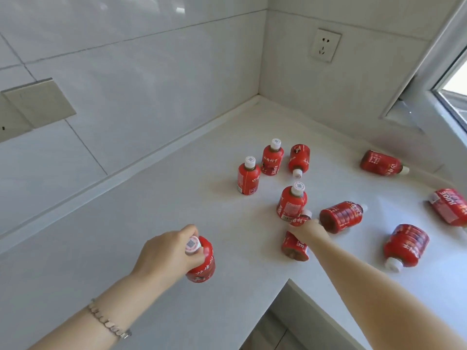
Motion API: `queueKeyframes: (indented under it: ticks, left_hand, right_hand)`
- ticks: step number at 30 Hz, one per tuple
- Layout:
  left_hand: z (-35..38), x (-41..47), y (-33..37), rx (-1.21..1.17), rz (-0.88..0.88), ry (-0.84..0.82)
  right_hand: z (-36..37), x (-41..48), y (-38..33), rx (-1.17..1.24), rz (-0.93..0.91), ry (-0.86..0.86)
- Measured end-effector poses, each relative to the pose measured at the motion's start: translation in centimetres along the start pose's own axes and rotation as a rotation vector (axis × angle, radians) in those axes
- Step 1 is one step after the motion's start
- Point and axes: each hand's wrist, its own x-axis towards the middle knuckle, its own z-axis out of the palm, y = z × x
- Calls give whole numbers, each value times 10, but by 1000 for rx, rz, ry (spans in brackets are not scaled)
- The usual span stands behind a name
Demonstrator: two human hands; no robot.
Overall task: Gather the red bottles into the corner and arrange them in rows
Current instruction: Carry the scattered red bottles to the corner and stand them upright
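bright daylight enters from the window (452, 89) at right, leaving soft glare on the white wall tiles (126, 72) and only faint shadows on the counter (151, 198). wide-angle distortion bends the edges, and the far-right bottle (449, 208) is motion-blurred.

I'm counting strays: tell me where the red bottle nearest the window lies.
In the head view, that red plastic bottle lies on its side at far right, by the wall beneath the window frame, white cap pointing right.

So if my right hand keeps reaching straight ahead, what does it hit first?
Probably the upright bottle just beyond your right hand, which already rests on a lying bottle; depth is unclear.
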Motion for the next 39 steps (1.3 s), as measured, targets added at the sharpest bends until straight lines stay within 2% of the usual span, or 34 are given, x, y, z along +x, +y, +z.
queueKeyframes:
  ticks: [3,6,10,13,16,20,26,29,33,39]
  left_hand:
    - [8,3,-3,-42,-54,4]
    - [16,0,-9,-71,-98,3]
    - [23,-17,-30,-157,-200,46]
    - [23,-41,-53,-209,-276,73]
    - [17,-79,-84,-249,-350,111]
    - [5,-150,-144,-319,-513,215]
    - [-20,-279,-270,-347,-717,397]
    - [-32,-348,-344,-388,-807,492]
    - [-47,-425,-436,-405,-880,540]
    - [-67,-484,-556,-395,-942,566]
  right_hand:
    - [3,9,10,250,89,-63]
    - [5,4,23,322,56,-65]
    - [12,-32,28,326,-146,-69]
    - [27,-71,8,277,-346,-184]
    - [59,-118,-24,87,-530,-315]
    - [127,-197,-66,-86,-761,-467]
    - [269,-341,-99,-221,-985,-620]
    - [337,-417,-106,-285,-1033,-677]
    - [421,-507,-115,-374,-1038,-727]
    - [537,-606,-145,-483,-1076,-737]
